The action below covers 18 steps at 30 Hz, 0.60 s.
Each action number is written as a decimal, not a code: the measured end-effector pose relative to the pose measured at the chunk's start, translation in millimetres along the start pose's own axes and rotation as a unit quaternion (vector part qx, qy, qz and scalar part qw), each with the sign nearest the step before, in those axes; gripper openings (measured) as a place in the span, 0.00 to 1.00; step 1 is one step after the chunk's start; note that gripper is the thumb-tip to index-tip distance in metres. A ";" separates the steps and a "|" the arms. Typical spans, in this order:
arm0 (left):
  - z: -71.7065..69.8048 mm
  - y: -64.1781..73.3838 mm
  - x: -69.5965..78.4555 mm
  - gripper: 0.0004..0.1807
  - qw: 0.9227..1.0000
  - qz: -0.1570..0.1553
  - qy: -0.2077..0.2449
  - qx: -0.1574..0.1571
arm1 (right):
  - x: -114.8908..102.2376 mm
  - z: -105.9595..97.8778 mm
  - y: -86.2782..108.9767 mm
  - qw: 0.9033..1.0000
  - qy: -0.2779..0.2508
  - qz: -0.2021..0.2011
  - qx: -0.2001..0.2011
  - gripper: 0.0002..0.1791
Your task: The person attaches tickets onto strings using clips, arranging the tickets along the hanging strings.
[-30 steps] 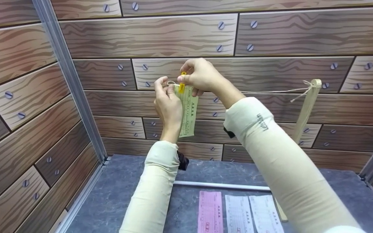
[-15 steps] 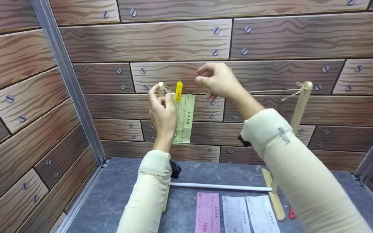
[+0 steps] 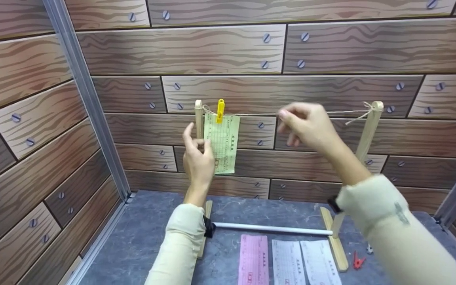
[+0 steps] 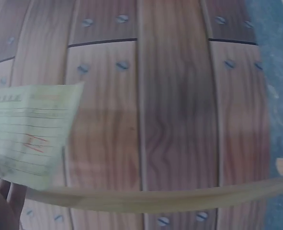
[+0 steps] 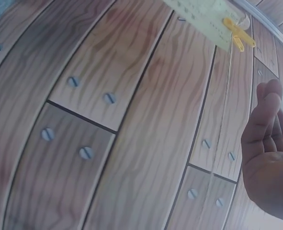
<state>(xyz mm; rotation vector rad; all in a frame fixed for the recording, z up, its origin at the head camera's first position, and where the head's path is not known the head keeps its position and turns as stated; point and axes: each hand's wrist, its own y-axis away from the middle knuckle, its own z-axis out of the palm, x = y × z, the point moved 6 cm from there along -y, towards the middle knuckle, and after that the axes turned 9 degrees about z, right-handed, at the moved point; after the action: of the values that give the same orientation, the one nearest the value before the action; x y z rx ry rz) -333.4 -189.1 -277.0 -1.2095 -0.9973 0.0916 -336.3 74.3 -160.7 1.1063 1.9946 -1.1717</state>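
Note:
A green printed paper slip [image 3: 223, 146] hangs from a string [image 3: 259, 114], fastened near its top by a yellow clothespin [image 3: 220, 111]. My left hand [image 3: 199, 158] is beside the slip's left edge with its fingers loosely bent, holding nothing; whether it touches the paper I cannot tell. My right hand [image 3: 307, 122] is in front of the string, to the right of the slip, fingers relaxed and free of anything. The right wrist view shows the yellow clothespin [image 5: 239, 34] and the slip above that hand. In the left wrist view the slip's lower end [image 4: 31, 134] is near the fingers.
The string runs between two wooden posts [image 3: 368, 130], joined low down by a white rod [image 3: 271, 228]. On the grey table lie a pink slip [image 3: 253, 259] and two white slips [image 3: 287, 261]. A red clothespin [image 3: 358, 261] lies right of the stand's foot [image 3: 335, 241].
My right hand has let go of the yellow clothespin and moved right and down. My left hand has let go at the slip's top and lowered beside it.

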 end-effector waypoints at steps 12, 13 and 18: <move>13.1 53.4 -35.3 0.39 0.991 -0.081 -0.103 0.011 | 38.9 -3.2 52.2 1.000 0.024 0.014 -0.009 0.14; 13.5 56.4 -38.7 0.39 0.989 -0.091 -0.113 0.006 | 39.6 -4.0 56.1 1.000 0.023 0.013 -0.009 0.13; 9.8 72.1 -54.4 0.44 0.978 -0.143 -0.150 -0.012 | 42.5 -12.1 77.1 1.000 0.026 0.001 -0.005 0.12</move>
<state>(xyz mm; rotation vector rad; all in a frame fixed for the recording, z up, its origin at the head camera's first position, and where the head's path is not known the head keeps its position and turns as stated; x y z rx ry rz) -341.3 -182.6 -367.3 -1.0813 -1.4316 0.0350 -291.3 121.8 -220.9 1.1453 2.0352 -1.1419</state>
